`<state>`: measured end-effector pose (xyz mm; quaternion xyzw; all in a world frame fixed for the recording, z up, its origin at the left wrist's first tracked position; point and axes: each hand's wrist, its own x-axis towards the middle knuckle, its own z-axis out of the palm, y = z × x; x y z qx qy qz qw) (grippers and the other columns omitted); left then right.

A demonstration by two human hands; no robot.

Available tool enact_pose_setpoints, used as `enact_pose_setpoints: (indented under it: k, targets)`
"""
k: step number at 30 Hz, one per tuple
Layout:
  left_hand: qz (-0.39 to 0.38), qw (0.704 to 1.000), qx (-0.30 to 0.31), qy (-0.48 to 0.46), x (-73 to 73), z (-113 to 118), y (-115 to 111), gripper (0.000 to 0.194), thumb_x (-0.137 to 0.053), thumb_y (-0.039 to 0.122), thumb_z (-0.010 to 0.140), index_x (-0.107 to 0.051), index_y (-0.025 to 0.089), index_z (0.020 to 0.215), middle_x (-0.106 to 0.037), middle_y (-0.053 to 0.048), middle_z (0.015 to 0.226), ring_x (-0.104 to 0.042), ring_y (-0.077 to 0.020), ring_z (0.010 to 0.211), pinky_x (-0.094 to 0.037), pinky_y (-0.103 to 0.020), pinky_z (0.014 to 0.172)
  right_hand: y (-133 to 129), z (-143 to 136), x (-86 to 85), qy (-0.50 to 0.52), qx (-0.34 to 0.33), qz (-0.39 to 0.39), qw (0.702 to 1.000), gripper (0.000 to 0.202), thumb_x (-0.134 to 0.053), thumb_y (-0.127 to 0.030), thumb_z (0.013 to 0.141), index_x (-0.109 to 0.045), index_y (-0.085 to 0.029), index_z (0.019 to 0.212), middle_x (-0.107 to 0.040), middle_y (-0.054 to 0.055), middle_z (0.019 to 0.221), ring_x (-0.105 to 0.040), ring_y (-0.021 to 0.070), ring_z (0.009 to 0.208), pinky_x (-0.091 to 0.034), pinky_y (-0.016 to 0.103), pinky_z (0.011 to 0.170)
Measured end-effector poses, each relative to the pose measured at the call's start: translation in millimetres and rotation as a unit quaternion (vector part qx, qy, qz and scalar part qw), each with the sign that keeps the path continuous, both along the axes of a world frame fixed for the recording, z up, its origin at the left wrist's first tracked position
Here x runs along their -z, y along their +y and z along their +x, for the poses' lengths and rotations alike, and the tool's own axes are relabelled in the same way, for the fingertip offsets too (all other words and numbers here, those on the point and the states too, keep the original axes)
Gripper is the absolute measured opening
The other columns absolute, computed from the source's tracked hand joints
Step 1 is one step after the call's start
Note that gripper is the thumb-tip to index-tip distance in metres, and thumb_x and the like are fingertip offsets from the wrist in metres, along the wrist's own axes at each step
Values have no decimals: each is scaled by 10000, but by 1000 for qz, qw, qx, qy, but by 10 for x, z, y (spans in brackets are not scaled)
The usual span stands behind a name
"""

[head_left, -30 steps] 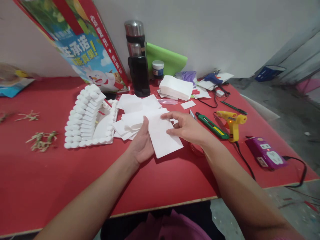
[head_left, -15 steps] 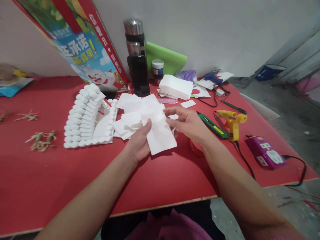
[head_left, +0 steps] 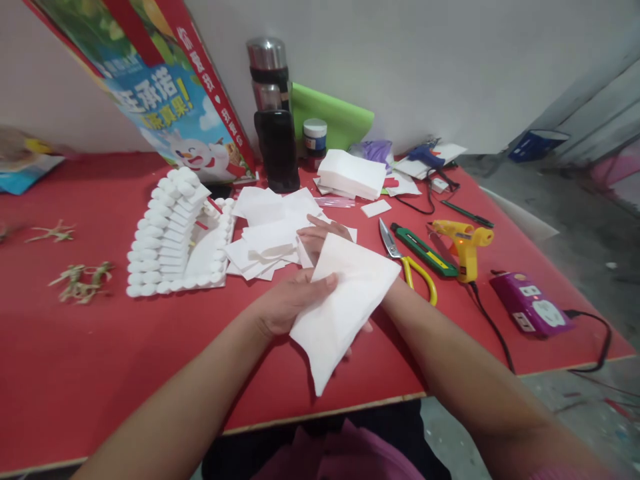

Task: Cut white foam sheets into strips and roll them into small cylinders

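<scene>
My left hand [head_left: 290,300] grips a white paper sheet [head_left: 345,293], thumb on its upper face and fingers beneath. The sheet hangs tilted, one corner pointing down toward the table's front edge. Behind it, my right hand [head_left: 325,230] reaches across to the pile of white paper pieces [head_left: 265,233]. Its visible fingers are stretched out over the pile's right side; the sheet covers most of the palm. Whether those fingers touch the pile I cannot tell. Left of the pile stands a white model [head_left: 167,240] edged with rows of rounded white pieces.
Yellow-handled scissors [head_left: 407,263], a green utility knife [head_left: 425,250], a yellow glue gun [head_left: 465,243] and a purple power strip [head_left: 533,303] lie at right. Behind stand a black phone [head_left: 277,150], a flask [head_left: 269,57] and a folded white stack [head_left: 353,173]. Knotted straw figures [head_left: 83,280] lie left.
The white sheet has come nearer and turned in my left hand. My right hand has let go of it and moved left behind it, uncovering the scissors.
</scene>
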<state>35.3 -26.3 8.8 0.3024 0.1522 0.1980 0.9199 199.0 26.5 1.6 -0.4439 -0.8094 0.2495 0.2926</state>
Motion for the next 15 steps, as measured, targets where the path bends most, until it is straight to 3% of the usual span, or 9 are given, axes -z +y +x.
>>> enact_pose_setpoints:
  k: [3, 7, 9, 12, 15]
  targets:
    - [-16, 1000, 1, 6, 52, 39, -15, 491, -678, 444, 973, -638, 59, 1275, -807, -227, 897, -808, -335, 763, -668, -462, 739, -32, 40, -14, 17, -12, 15, 1000, 312, -581, -197, 972, -699, -310, 1238, -665, 46, 1447, -449, 261, 1514, -292, 528, 1288]
    - [-7, 1000, 8, 5, 69, 25, -8, 472, -679, 443, 972, -659, 61, 1248, -808, -228, 904, -802, -315, 725, -663, -451, 729, 5, 88, -15, 41, -82, 42, 995, 222, -678, -207, 908, -730, -299, 1104, -700, 37, 1371, -431, 272, 1522, -310, 469, 1274]
    - [-1, 1000, 16, 3, 61, 18, -13, 437, -663, 440, 983, -680, 69, 1212, -809, -226, 912, -804, -315, 743, -660, -442, 732, 50, 95, -23, 22, -69, 44, 996, 176, -650, -223, 934, -719, -270, 1088, -682, 58, 1391, -442, 264, 1508, -326, 443, 1258]
    - [8, 999, 28, 13, 54, 20, -25, 427, -665, 449, 980, -702, 75, 1182, -809, -226, 914, -808, -332, 809, -652, -440, 756, 106, 104, -47, -53, -15, 6, 998, 255, -537, -205, 989, -679, -211, 1202, -644, 123, 1434, -496, 284, 1452, -381, 461, 1207]
    - [15, 999, 31, 38, 63, 30, -34, 468, -707, 475, 946, -712, 71, 1181, -807, -228, 912, -806, -340, 850, -644, -437, 772, 112, 129, -54, -125, 4, -37, 991, 440, -570, -223, 973, -575, -145, 1405, -613, 203, 1457, -532, 366, 1400, -413, 530, 1150]
